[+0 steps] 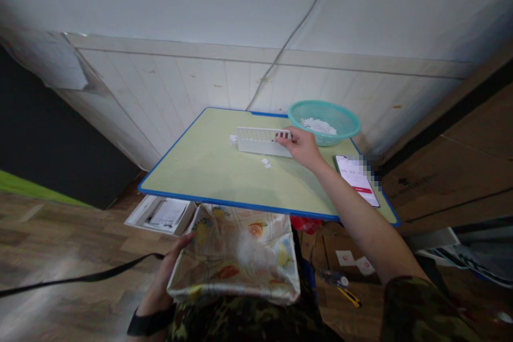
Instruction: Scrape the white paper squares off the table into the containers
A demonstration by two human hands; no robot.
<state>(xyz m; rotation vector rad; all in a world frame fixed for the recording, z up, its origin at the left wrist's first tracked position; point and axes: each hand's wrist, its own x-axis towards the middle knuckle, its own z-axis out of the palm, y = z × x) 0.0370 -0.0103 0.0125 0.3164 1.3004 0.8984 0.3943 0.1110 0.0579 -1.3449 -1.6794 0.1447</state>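
My right hand [298, 144] grips the right end of a white slotted plastic piece [260, 144], which stands on edge on the green table [192, 165]. Small white pieces [266, 163] lie just in front of it, and another white bit [233, 139] is at its left end. Below the table's front edge, my left hand [176, 254] holds the left side of a fabric-lined box [234, 262] with a fruit pattern. A whitish, blurred heap [256, 251] shows inside this box.
A teal basket [324, 117] with white pieces stands at the table's back right. A phone [356, 179] lies on the right side. Below are an open white box [160, 215] and a yellow cutter [349, 297]. Cardboard [460, 171] stands at right.
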